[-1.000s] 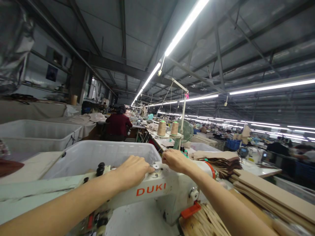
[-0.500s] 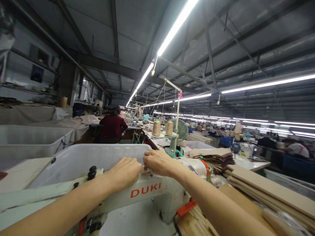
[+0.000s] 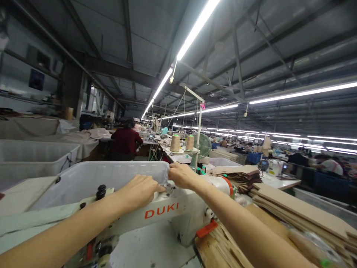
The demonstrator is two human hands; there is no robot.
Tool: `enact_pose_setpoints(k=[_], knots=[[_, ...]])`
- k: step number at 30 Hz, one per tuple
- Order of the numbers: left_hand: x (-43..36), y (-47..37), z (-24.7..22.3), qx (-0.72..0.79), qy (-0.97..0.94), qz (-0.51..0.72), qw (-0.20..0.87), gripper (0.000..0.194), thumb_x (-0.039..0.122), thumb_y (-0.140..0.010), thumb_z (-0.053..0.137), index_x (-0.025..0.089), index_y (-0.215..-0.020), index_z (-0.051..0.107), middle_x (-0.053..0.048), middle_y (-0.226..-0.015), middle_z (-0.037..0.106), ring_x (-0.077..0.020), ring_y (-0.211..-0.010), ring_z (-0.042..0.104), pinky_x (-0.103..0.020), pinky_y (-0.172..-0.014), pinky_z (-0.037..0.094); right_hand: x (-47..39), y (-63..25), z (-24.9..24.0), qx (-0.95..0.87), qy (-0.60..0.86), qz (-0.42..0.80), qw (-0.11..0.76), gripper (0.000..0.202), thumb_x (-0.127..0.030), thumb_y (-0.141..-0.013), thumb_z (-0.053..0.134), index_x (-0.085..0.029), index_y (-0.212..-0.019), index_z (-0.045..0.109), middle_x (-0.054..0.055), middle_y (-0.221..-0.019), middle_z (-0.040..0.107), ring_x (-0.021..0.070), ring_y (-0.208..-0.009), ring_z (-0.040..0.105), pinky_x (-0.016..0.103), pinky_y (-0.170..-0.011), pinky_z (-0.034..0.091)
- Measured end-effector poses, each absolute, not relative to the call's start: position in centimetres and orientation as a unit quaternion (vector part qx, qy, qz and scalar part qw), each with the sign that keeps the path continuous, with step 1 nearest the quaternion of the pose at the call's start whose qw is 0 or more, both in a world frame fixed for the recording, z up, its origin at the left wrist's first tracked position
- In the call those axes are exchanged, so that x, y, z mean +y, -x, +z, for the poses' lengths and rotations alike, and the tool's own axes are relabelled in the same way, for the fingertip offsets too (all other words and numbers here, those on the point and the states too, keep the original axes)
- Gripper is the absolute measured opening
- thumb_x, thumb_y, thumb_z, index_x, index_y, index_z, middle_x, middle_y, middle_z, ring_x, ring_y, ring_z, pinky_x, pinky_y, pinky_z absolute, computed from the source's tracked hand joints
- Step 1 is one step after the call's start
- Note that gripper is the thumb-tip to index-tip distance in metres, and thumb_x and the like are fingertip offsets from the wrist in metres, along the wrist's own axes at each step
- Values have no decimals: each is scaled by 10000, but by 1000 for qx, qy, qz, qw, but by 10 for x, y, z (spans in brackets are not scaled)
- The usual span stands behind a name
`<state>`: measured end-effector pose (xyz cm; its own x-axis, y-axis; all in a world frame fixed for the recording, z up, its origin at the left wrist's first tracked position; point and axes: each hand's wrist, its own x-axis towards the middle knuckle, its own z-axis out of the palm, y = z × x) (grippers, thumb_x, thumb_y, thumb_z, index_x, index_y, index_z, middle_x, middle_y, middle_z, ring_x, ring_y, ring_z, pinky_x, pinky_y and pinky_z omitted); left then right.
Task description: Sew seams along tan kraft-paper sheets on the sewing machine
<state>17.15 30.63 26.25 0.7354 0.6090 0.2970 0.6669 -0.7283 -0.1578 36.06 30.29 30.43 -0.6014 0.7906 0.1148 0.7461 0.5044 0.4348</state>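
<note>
A white sewing machine (image 3: 181,214) with orange DUKI lettering lies below both hands. My left hand (image 3: 142,191) is over the top of its arm, the index finger pointing at small metal parts (image 3: 168,188) there and the other fingers curled. My right hand (image 3: 181,175) is closed, a little above those parts and to their right; whatever its fingertips pinch is too small to make out. Two tan thread cones (image 3: 175,143) stand on a thread stand (image 3: 199,130) behind the machine.
A large white bin (image 3: 111,171) stands just behind the machine. Stacked tan panels (image 3: 301,208) lie at the right, with darker stacked pieces (image 3: 237,175) behind them. A green fan (image 3: 205,146) is beyond the thread stand. A person in dark red (image 3: 125,141) sits farther off.
My hands have moved apart. The left index finger now extends over the metal parts, and my right hand has risen slightly. The view has shifted a little.
</note>
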Motion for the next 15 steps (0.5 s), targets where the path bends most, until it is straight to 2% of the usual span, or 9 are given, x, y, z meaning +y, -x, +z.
enact_pose_setpoints(k=[2,5,8,11,15], knots=[[306,-172,263,-348,920,-107,143,597,34,-760,429,332,-1198,703,-133,-839,757,-358,-836,723,-417,-707,537,304,-359,304,878,-419,222,58,171,-145,-882,562,-141,-980,702,107,-1077,667,215,-1004,613,251,-702,436],[305,-172,263,-342,921,-103,153,621,37,-761,435,368,-1227,677,-120,-869,760,-360,-856,722,-424,-708,538,305,-361,307,888,-405,198,90,97,-180,-849,634,-187,-883,724,40,-933,698,176,-895,640,223,-681,430],[306,-172,262,-338,923,-97,157,652,32,-749,440,405,-1236,660,-100,-845,761,-353,-816,725,-416,-683,536,308,-361,308,873,-433,209,80,142,-127,-859,593,-142,-910,725,86,-967,696,193,-891,644,232,-641,422],[307,-172,261,-345,920,-96,162,614,42,-769,431,361,-1236,673,-126,-793,749,-357,-765,724,-414,-658,531,310,-358,306,880,-418,213,69,173,-150,-885,569,-133,-979,713,107,-1073,677,206,-994,622,232,-660,422],[308,-172,262,-333,924,-93,162,623,40,-760,443,360,-1247,664,-117,-816,753,-345,-806,724,-385,-669,526,312,-361,307,887,-411,192,87,109,-152,-857,627,-167,-888,730,55,-939,703,167,-881,640,214,-663,419]])
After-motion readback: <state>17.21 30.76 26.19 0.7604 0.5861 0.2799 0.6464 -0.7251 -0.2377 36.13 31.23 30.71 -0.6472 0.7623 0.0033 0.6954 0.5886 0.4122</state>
